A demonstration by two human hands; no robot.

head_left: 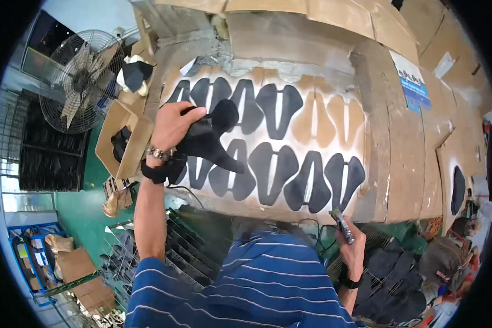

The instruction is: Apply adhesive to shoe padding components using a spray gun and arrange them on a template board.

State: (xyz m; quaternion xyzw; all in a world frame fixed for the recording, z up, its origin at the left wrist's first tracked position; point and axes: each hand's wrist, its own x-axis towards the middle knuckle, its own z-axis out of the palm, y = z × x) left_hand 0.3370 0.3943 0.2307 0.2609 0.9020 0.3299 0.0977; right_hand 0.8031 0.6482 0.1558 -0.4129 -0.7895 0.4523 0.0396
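Note:
My left hand (171,124) grips a few flat black cut-out pieces (202,139) with wide lobes and narrow waists, held above the left part of the cardboard work surface. My right hand (354,246) is wrapped round a metal spray gun (342,225) at the near edge, its front toward the board. Similar dark pieces (279,112) lie in two rows on the cardboard, with whitish overspray (325,156) around them. At the far right of the back row, brown unsprayed outlines (314,123) of the same shape show. The held pieces hide part of both rows' left ends.
A caged fan (82,76) stands at left. Beside the board is an open cardboard box (110,123) with a dark item inside. Cardboard walls (295,41) rise behind. Wire racks (186,249) with dark pieces sit below left, and a hose (188,191) runs along the near edge.

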